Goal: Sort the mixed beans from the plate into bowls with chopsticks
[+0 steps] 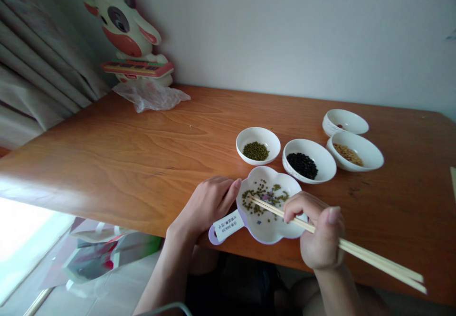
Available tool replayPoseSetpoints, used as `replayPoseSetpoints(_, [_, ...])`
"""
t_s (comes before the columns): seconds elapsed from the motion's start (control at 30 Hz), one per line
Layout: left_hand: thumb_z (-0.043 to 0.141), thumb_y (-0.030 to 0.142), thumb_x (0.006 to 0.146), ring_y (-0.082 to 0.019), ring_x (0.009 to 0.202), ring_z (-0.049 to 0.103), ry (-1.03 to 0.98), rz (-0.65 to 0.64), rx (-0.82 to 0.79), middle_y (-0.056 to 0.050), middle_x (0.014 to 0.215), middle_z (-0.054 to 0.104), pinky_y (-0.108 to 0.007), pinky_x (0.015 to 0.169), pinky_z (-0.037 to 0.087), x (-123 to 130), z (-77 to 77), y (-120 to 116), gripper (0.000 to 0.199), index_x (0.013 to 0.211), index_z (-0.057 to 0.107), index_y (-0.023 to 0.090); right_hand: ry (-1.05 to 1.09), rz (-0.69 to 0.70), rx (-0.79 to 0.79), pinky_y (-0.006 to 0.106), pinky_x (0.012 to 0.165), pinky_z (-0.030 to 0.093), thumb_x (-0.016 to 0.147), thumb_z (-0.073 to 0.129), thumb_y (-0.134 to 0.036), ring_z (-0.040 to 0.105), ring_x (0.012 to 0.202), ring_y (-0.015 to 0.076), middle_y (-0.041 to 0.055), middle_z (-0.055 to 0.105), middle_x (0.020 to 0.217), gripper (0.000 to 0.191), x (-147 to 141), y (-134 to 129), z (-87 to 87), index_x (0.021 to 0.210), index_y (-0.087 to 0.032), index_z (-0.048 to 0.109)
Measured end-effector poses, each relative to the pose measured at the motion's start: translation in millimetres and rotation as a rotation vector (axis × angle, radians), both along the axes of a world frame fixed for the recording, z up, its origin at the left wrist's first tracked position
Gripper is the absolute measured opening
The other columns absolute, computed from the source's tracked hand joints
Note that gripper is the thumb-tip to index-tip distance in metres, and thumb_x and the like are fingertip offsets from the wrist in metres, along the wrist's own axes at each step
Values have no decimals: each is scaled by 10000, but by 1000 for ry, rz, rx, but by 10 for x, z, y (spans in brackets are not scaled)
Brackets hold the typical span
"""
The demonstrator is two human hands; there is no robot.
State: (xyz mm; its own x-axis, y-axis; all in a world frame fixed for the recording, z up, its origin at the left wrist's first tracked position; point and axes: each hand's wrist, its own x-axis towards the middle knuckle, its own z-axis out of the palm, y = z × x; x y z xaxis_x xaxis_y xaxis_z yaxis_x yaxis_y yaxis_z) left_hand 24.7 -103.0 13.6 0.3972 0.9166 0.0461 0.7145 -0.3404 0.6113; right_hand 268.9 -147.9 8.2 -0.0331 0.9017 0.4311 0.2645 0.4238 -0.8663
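Note:
A white flower-shaped dish (272, 230) with a purple rim and a labelled handle lies at the table's front edge, with green mung beans (252, 206) scattered inside. My left hand (208, 202) rests at its left side, thumb against the rim and fingers curled; the fingertips are partly hidden. A pair of wooden chopsticks (374, 257) is gripped in my right hand (322, 240), their tips together among the beans at the dish's left. Whether a bean is between the tips I cannot tell. Just behind the dish stands a white bowl (242, 154) of mung beans.
Right of that bowl stand a bowl of black beans (326, 164), a bowl of pale tan beans (372, 157) and a bowl (351, 121) with a little reddish-brown in it. A cow toy keyboard (133, 45) and clear plastic bag (151, 97) sit back left. Bags (107, 254) are below the edge.

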Motion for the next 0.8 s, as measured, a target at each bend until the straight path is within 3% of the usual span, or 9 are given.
replayPoseSetpoints(0.33, [304, 460, 1176, -172, 756, 587, 7, 0, 9, -29, 827, 668, -315, 770, 408, -4, -6, -11, 521, 794, 552, 208, 67, 4, -10, 357, 645, 447, 1061, 136, -754, 608, 662, 194, 29, 628, 648, 823, 28, 20, 113, 655, -237, 631])
replayPoseSetpoints(0.8, [315, 463, 1175, -161, 711, 551, -4, -7, 20, -8, 787, 635, -308, 737, 378, -4, -17, -6, 513, 783, 524, 208, -59, 122, -34, 364, 665, 395, 1074, 144, -729, 595, 696, 183, 17, 623, 728, 746, 56, -22, 31, 754, -235, 603])
